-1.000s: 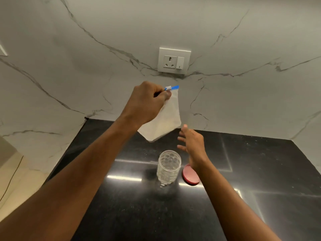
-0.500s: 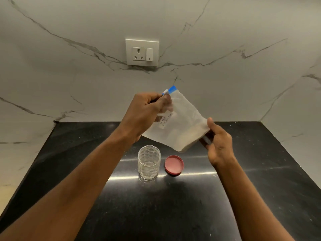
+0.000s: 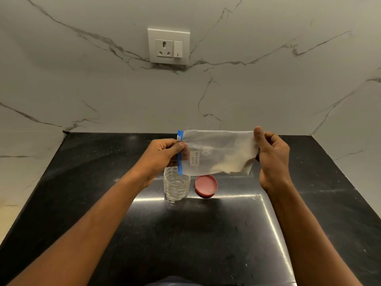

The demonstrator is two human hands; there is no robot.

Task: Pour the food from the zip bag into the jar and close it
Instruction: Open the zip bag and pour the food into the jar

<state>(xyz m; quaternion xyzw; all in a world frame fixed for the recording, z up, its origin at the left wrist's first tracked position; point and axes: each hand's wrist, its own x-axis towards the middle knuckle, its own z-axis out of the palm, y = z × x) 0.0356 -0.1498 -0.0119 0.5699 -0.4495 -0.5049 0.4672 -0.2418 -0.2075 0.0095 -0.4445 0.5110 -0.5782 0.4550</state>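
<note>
A clear zip bag (image 3: 218, 151) with a blue zip strip and a small handwritten label hangs sideways above the counter, pale powder gathered toward its right end. My left hand (image 3: 162, 155) pinches the zip end, which points left, just above the jar. My right hand (image 3: 272, 155) pinches the bag's bottom edge at the right. Below the zip end stands a clear dimpled glass jar (image 3: 176, 186), open and upright. Its red lid (image 3: 206, 186) lies flat on the counter just right of the jar.
The black stone counter (image 3: 206, 234) runs from the marble back wall toward me, with marble walls at both sides. A white socket and switch plate (image 3: 168, 46) sits on the back wall above the jar.
The bag has swung from hanging tilted to lying level between both hands. My right hand rose and moved right with the bottom edge; my left hand lowered the zip end over the jar.
</note>
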